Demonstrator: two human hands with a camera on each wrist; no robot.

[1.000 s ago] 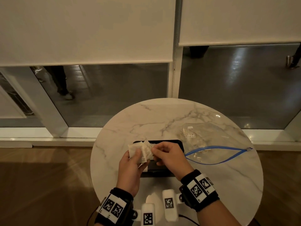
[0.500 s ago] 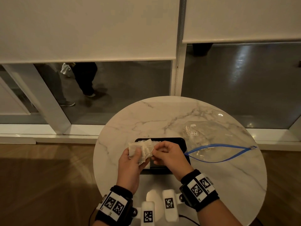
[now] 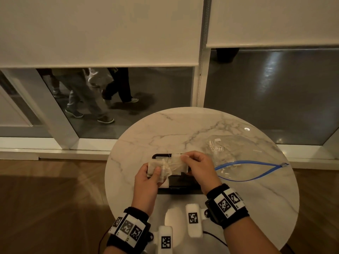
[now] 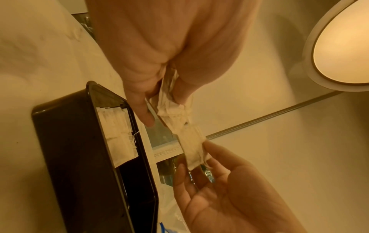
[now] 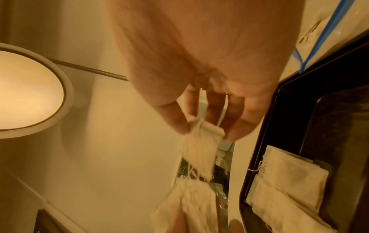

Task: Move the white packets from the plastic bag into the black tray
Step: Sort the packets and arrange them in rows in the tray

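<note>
2 bare hands work above a round, marble-patterned tabletop (image 3: 165,129), seen from a head camera looking down. Each wrist wears a black band with square black-and-white markers.

The left hand (image 3: 146,182) holds a bunch of white packets (image 3: 156,168); its grip is clenched around them, thumb on top and fingers curled beneath. The right hand (image 3: 199,168) pinches 1 white packet (image 3: 177,159) between thumb and fingertips at its far end. That packet stretches between the 2 hands, its other end touching the bunch. In the left wrist view the single packet (image 4: 192,149) hangs from the bunch toward the right hand's fingertips (image 4: 215,151). In the right wrist view the same packet (image 5: 201,145) is blurred, and thin white strings trail from it toward the bunch (image 5: 189,203).

Directly under the hands lies the black tray (image 3: 185,186), a shallow rectangular tray resting on the tabletop. Several white packets lie flat inside it (image 5: 289,178), overlapping at 1 end of the tray, with a white string showing at their edge.

Right of the tray, the clear plastic bag (image 3: 236,153) lies flat on the tabletop, its blue zip strip (image 3: 256,163) gaping wide. What is inside the bag cannot be told.

Beyond the tabletop are lowered pale window blinds (image 3: 100,30), and through the glass below them, the legs of people walking (image 3: 86,99) on a dark floor.
</note>
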